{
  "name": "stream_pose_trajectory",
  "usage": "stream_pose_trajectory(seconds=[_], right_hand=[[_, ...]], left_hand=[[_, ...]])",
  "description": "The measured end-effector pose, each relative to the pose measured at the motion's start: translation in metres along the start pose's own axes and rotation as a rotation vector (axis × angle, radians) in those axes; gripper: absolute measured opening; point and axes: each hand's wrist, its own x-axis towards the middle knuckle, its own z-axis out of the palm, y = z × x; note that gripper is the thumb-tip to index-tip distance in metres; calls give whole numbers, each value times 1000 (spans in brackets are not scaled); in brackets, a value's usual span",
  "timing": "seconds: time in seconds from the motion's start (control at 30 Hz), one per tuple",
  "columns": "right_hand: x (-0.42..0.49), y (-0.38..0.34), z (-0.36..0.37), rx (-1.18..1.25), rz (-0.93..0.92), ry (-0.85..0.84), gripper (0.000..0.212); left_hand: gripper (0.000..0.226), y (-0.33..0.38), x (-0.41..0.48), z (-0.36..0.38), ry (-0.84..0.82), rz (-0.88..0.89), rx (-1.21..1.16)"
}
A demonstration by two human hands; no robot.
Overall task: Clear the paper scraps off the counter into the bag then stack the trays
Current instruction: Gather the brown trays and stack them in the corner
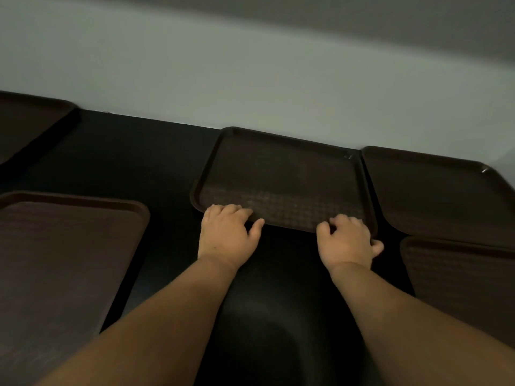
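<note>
A dark brown tray (281,174) lies on the black counter (133,162) against the pale wall. My left hand (227,232) grips its near rim at the left corner, fingers curled over the edge and thumb below. At the right corner of the same rim my right hand (347,240) holds on in the same way. No paper scraps and no bag are in view.
More brown trays lie around: one at the near left (64,260), one at the far left (25,121), one at the far right (437,193) and one at the near right (468,277). The wall (250,79) runs right behind the counter.
</note>
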Motion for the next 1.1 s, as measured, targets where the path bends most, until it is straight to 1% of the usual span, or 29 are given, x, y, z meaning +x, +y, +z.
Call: stream_pose_trajectory(seconds=[0.1, 0.2, 0.4, 0.53, 0.73, 0.77, 0.83, 0.9, 0.97, 1.03, 1.1], right_hand=[[-8, 10, -10, -79, -56, -51, 46], [-29, 30, -22, -144, -115, -54, 44], [-63, 55, -19, -145, -179, -38, 46], [-64, 57, -17, -127, -219, -2, 48], [-67, 59, -20, -28, -239, 29, 48], [-68, 59, -21, 2, -237, 31, 48], [-69, 60, -22, 33, -228, 46, 47], [-73, 60, -25, 38, -232, 66, 50], [-79, 58, -28, 21, -244, 60, 53], [-91, 49, -30, 26, -243, 32, 51], [-114, 27, -28, 155, -234, 34, 44]], left_hand=[[57, -5, -12, -1, -14, 49, 41], [57, -5, -35, -5, -38, 84, 52], [56, -6, -82, -9, 8, 65, 62], [55, -7, -85, -8, 25, 21, 78], [55, -8, -90, -10, -7, 45, -1], [56, -8, -93, -11, -13, 31, -24], [58, -7, -108, -15, 6, -51, -117], [60, -5, -131, -21, 25, -135, -260], [59, -8, -152, -31, 70, -189, -339], [58, -25, -162, -48, 162, -267, -335], [62, -53, -164, -68, 185, -372, -278]])
